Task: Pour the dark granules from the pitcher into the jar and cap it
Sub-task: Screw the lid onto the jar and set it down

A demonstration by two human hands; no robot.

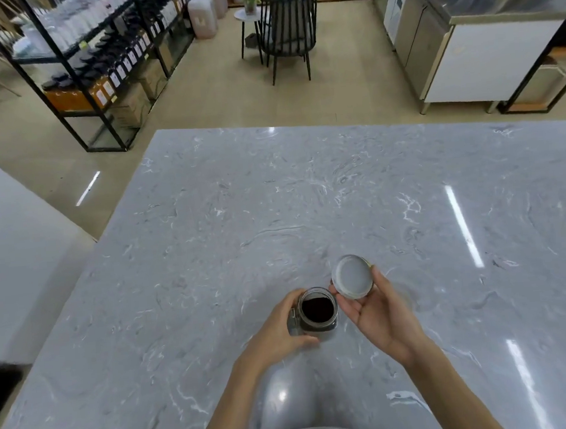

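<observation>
A small clear glass jar holding dark granules stands upright on the grey marble table, its mouth uncovered. My left hand wraps around the jar's left side. To the jar's upper right, my right hand holds a round cap by its rim, its pale inner face turned up toward me. The cap is just off the jar's mouth, tilted. No pitcher is in view.
A black metal shelf with bottles stands at the far left across the floor. A dark chair and small round table stand beyond the marble table. Steel counters line the far right. A white counter lies to the left.
</observation>
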